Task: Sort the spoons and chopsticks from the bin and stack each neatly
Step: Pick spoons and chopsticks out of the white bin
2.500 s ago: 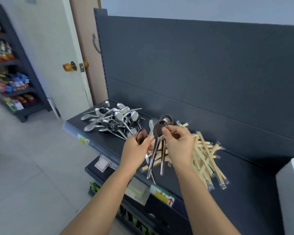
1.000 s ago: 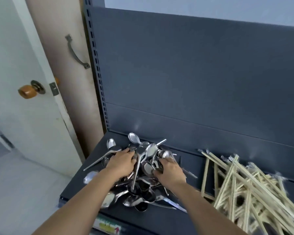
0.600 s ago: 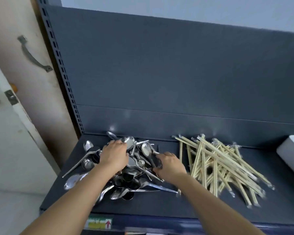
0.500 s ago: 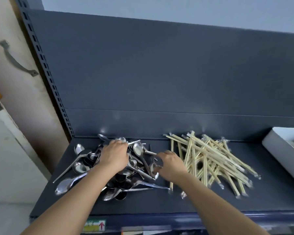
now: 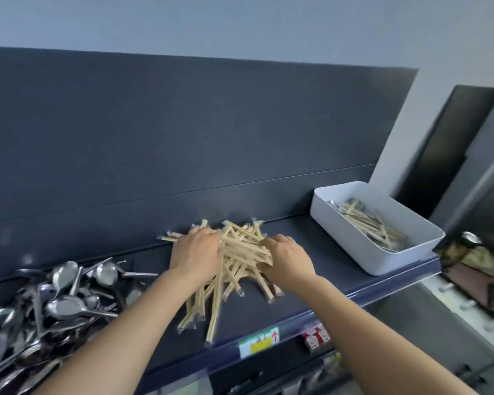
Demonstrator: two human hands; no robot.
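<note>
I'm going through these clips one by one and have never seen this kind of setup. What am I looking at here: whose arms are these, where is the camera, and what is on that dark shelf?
There is no machine here. A person wears a wide-angle camera on the head, looking forward and down, so the two bare arms are their own.

On the dark blue metal shelf lie two heaps: a pile of shiny metal spoons at the left and a pile of pale wooden chopsticks in clear wrappers in the middle. At the right stands a white rectangular plastic bin with some chopsticks and at least one spoon inside.

The left hand and right hand press on either side of the chopstick pile, apparently gathering it. Whether either hand actually grips sticks is unclear.
</note>
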